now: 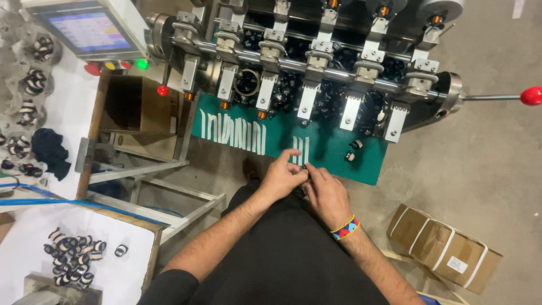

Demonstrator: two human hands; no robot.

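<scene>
Left hand and right hand meet at near edge of green desk, fingertips pinching small dark part between them, likely a ring; too small to tell. White strips lie just left of hands. Judgement: keep part pinned over desk, fingers clear of machine clamps beyond.
</scene>
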